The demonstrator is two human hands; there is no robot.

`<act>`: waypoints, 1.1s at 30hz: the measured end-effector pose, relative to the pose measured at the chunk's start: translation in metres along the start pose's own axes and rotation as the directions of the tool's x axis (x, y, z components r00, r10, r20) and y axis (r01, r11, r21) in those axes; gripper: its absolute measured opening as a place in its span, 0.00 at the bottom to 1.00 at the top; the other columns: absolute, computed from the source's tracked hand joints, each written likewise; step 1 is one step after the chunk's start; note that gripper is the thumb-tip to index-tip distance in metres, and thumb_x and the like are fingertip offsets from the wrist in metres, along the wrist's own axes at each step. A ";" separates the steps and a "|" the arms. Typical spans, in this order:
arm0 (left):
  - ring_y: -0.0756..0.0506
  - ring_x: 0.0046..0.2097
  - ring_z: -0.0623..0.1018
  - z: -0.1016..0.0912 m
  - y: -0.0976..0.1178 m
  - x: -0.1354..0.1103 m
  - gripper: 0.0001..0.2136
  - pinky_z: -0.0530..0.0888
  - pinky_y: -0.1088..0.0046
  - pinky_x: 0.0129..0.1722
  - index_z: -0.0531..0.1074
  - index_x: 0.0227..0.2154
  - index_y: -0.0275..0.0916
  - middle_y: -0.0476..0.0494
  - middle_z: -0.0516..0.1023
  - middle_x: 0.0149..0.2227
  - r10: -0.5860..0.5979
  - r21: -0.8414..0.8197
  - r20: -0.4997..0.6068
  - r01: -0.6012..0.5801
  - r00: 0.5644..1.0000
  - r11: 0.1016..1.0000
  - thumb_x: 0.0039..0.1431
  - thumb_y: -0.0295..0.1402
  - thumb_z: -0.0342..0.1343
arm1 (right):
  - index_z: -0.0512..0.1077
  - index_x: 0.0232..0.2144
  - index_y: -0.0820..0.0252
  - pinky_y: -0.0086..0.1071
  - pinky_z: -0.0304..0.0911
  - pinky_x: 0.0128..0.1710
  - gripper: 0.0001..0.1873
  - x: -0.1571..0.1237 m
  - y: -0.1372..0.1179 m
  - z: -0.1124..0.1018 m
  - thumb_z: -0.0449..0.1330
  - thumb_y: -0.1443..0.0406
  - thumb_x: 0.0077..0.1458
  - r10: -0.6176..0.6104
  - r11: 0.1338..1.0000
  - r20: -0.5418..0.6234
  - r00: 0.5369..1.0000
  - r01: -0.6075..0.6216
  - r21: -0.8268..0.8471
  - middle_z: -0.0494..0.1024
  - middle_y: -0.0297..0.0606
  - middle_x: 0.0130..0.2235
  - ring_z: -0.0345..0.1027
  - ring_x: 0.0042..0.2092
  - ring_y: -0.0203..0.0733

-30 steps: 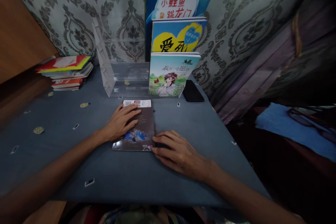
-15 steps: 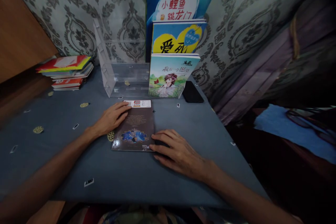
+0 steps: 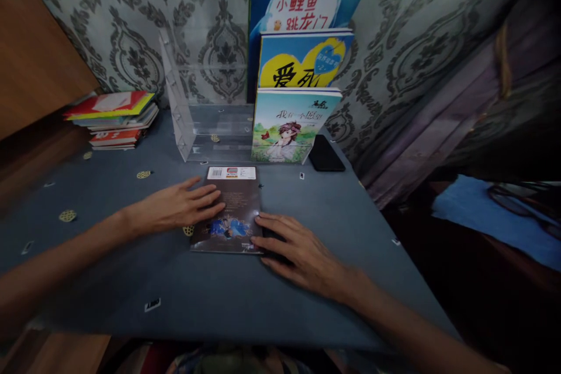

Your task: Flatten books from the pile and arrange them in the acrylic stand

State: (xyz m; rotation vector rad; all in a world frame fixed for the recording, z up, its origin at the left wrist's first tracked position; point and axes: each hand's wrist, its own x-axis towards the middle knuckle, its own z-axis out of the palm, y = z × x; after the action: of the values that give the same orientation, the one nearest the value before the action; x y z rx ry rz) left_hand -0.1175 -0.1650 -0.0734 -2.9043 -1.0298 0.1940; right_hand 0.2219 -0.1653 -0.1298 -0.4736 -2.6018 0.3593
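Note:
A dark book [image 3: 236, 198] lies face down on the grey table [image 3: 210, 298], its barcode label at the far edge. My left hand [image 3: 175, 208] lies flat with fingers stretched out, fingertips on the book's left edge. Spread flat on the table, my right hand [image 3: 298, 251] touches the book's near right corner with its fingertips. Neither hand holds anything.
A clear acrylic rack [image 3: 205, 123] stands behind the book, with three books [image 3: 289, 125] stepped up on its right side. A stack of books [image 3: 114, 120] sits at the far left. A black phone [image 3: 325, 153] lies right of the rack. Small round tokens [image 3: 67, 215] dot the table.
My left hand slid off the middle of the book to its left edge and turned to point right. The right hand barely moved.

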 end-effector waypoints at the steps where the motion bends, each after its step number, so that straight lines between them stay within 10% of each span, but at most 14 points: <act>1: 0.41 0.68 0.63 -0.004 0.000 0.003 0.26 0.57 0.53 0.68 0.63 0.63 0.52 0.45 0.68 0.65 0.021 -0.012 0.043 -0.021 0.999 1.000 0.66 0.23 0.42 | 0.74 0.53 0.57 0.51 0.67 0.58 0.16 0.000 0.000 0.001 0.58 0.63 0.64 0.004 1.000 0.000 1.000 -0.004 -0.001 0.71 0.49 0.61 0.61 0.65 0.50; 7: 0.39 0.69 0.61 -0.021 -0.003 0.014 0.26 0.57 0.51 0.69 0.64 0.63 0.55 0.48 0.67 0.65 0.104 -0.140 0.140 -0.084 0.985 0.987 0.66 0.24 0.42 | 0.75 0.53 0.57 0.50 0.68 0.58 0.15 0.000 0.002 0.003 0.58 0.65 0.64 -0.008 1.000 -0.027 1.000 0.008 -0.007 0.73 0.48 0.59 0.64 0.64 0.49; 23: 0.41 0.70 0.60 0.032 -0.004 0.022 0.24 0.60 0.56 0.68 0.60 0.65 0.43 0.38 0.65 0.66 0.000 -0.096 -0.196 -0.019 0.981 0.995 0.67 0.25 0.46 | 0.73 0.55 0.57 0.50 0.68 0.57 0.20 -0.004 0.011 -0.002 0.62 0.61 0.61 0.013 0.999 -0.048 0.999 -0.015 -0.037 0.73 0.51 0.58 0.65 0.63 0.51; 33: 0.41 0.58 0.76 0.033 0.002 0.038 0.17 0.72 0.54 0.60 0.72 0.56 0.43 0.40 0.79 0.54 -0.163 -0.337 -0.576 -0.051 0.801 0.940 0.68 0.37 0.50 | 0.66 0.60 0.56 0.50 0.69 0.55 0.25 0.006 0.019 -0.009 0.54 0.74 0.62 0.036 0.998 -0.247 0.968 -0.048 -0.042 0.75 0.48 0.55 0.69 0.57 0.49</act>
State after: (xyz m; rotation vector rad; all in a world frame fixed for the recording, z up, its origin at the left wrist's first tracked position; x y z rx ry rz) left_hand -0.0912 -0.1422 -0.1101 -2.8547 -1.0936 -0.9413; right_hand 0.2265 -0.1440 -0.1262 -0.5535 -2.3659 0.2360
